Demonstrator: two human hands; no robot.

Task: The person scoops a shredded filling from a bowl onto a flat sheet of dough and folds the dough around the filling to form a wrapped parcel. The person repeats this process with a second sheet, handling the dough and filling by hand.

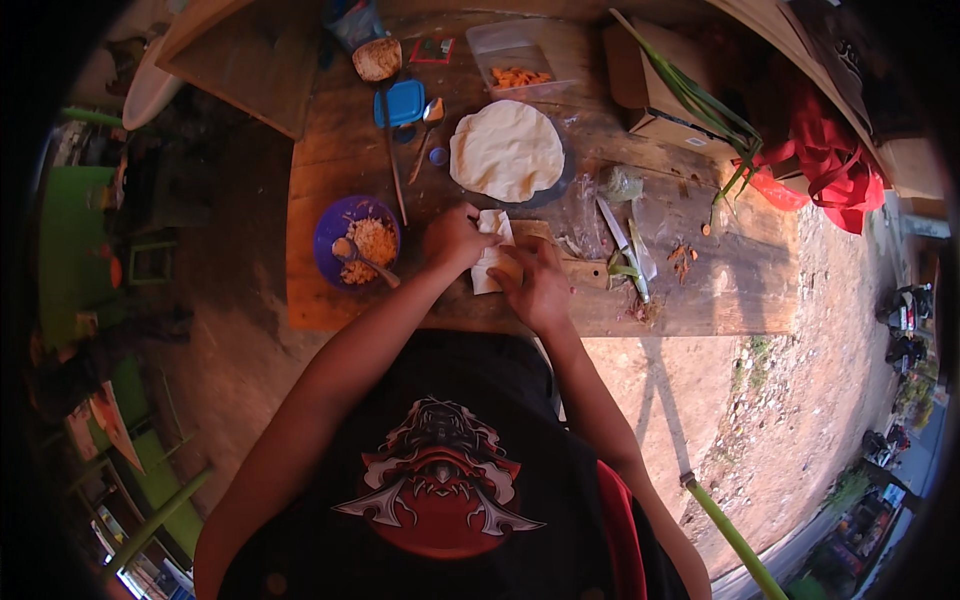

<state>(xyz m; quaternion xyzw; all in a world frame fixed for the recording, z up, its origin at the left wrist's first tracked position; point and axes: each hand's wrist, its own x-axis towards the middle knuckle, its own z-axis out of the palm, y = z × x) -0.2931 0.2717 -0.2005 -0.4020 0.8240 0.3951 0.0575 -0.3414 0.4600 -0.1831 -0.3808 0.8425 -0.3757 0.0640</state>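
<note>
Viewed from head height, a fisheye camera (the left of a side-by-side pair) looks steeply down across the wearer's black shirt (440, 490), close above, to the left hand (455, 240), right hand (541, 287) and wooden table (720, 295) beyond, with sunlit ground (800, 400) bending along the right.

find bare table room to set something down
Bare patches: the near right corner of the table, right of the knife and below the orange scraps; and its left side, above the purple bowl, left of the long brown handle. Crowded: the middle, where left hand and right hand touch the folded wrapper, near round dough sheet and plastic bags.
</note>
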